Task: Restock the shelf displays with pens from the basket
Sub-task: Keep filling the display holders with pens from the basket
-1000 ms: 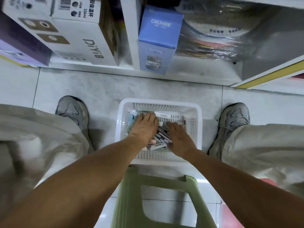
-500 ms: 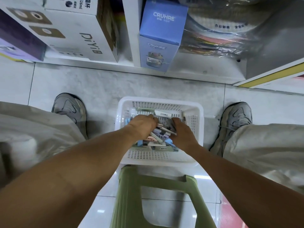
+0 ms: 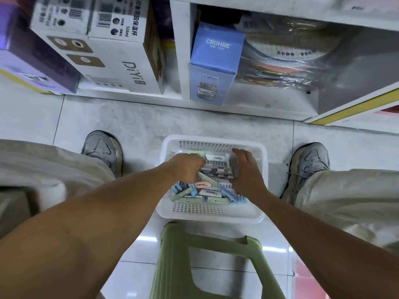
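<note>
A: White perforated plastic basket [image 3: 212,212] on the pale tiled floor [image 3: 133,124], between two grey sneakers, just ahead of a green plastic stool [image 3: 207,264]. Filled with small pastel pen packs [image 3: 204,185], mint, pink, blue and white, lying jumbled.

B: Left hand [image 3: 186,168]?

A: Reaching down and forward, forearm bare, palm down, knuckles up. Fingers curled under among the packs; cannot tell exactly which pack is gripped.

B: Right hand [image 3: 246,171]?

A: Reaching in from the right, set on edge, fingers [image 3: 238,153] straight and pressed together, flat against the side of a gathered row of packs [image 3: 218,167]. Thumb hidden.

B: Background?

A: White shelf unit [image 3: 179,50] holding a blue carton marked CRUHRE [image 3: 216,61] and a white carton marked DiYi [image 3: 121,67].
</note>
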{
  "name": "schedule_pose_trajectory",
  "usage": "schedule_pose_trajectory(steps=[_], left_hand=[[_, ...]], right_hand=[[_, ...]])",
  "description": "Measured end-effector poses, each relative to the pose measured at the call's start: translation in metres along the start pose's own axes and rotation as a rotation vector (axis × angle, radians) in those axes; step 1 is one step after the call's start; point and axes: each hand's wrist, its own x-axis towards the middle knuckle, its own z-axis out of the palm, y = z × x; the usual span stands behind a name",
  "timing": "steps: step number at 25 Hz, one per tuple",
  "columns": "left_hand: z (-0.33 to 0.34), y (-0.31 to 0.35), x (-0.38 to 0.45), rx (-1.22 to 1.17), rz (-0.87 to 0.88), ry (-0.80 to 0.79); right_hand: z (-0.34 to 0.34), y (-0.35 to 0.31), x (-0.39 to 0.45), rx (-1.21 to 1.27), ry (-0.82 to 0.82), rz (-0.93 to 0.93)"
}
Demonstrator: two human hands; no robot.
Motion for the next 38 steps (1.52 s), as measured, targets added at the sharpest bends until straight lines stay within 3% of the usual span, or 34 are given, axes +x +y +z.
schedule_pose_trajectory(steps=[2,4,6,11,17,23,26,29,33,38], left_hand=[[-0.001,-0.002,-0.003,-0.048,-0.022,-0.015],[-0.001,-0.002,-0.004,-0.080,-0.028,-0.032],[-0.002,-0.002,-0.004,-0.105,-0.033,-0.029],[-0.002,-0.009,-0.005,-0.157,-0.075,-0.022],[0.006,-0.006,-0.007,-0.549,-0.081,-0.004],[-0.008,0.000,-0.012,-0.673,-0.017,-0.063],[-0.026,0.006,-0.020,-0.758,-0.024,-0.042],[-0.043,0.008,-0.033,-0.801,-0.052,0.041],[-0.075,0.020,-0.060,-0.826,-0.051,0.126],[-0.118,0.042,-0.099,-0.904,-0.023,0.231]], right_hand=[[0.002,0.001,-0.003,-0.203,-0.002,-0.162],[0.006,0.000,-0.005,-0.262,-0.080,-0.135],[0.006,-0.006,-0.004,-0.169,-0.139,-0.044],[0.001,-0.037,0.004,0.072,-0.156,-0.052],[-0.018,-0.058,0.015,0.350,-0.222,0.044],[-0.035,-0.044,0.009,0.913,-0.300,0.331],[-0.056,-0.046,0.012,0.890,-0.303,0.263],[-0.088,-0.051,0.014,0.887,-0.163,0.261],[-0.132,-0.071,-0.005,0.778,-0.368,0.161],[-0.184,-0.106,-0.043,0.909,-0.344,-0.009]])
